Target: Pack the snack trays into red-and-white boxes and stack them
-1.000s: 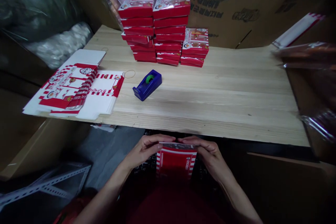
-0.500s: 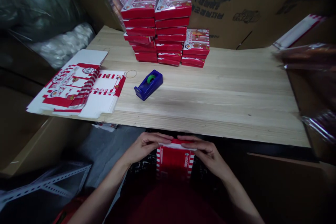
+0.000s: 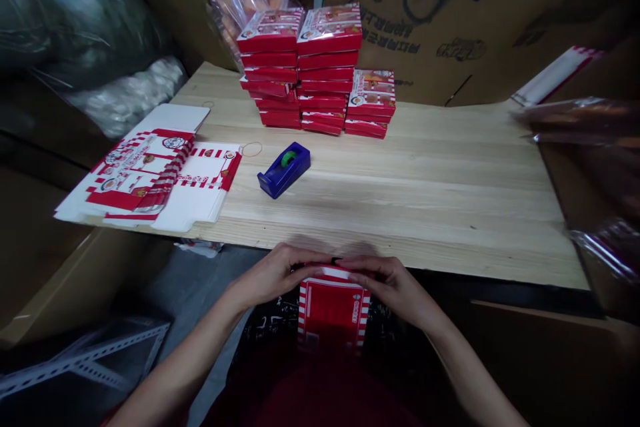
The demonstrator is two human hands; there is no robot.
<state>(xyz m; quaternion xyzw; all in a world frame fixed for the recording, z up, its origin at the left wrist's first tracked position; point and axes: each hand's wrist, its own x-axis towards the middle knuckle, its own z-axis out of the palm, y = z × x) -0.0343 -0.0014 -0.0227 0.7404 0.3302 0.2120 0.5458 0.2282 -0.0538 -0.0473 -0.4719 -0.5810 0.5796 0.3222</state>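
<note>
Your left hand [image 3: 273, 275] and right hand [image 3: 393, 283] meet at the top edge of a red-and-white striped cardboard box [image 3: 333, 310], which stands upright in front of you, just below the near edge of the pale wooden surface [image 3: 425, 187]. Each grip is closed narrowly on that top edge, the fingers curled over it from either side and the fingertips almost touching in the middle. The box is off the surface, held low between your forearms.

On the surface, a blue plastic tape dispenser [image 3: 284, 169] sits left of centre, with a thin rubber band [image 3: 251, 149] just beside it. Further left, a pile of flat red-and-white printed carton blanks [image 3: 150, 177] overhangs the edge. At the back stand stacks of finished red boxes [image 3: 315, 73], tallest on the left and lowest on the right. Behind them leans a large brown corrugated carton [image 3: 450, 7] with a spectacles drawing, and crinkled clear plastic bags [image 3: 595, 123] lie at the far right.
</note>
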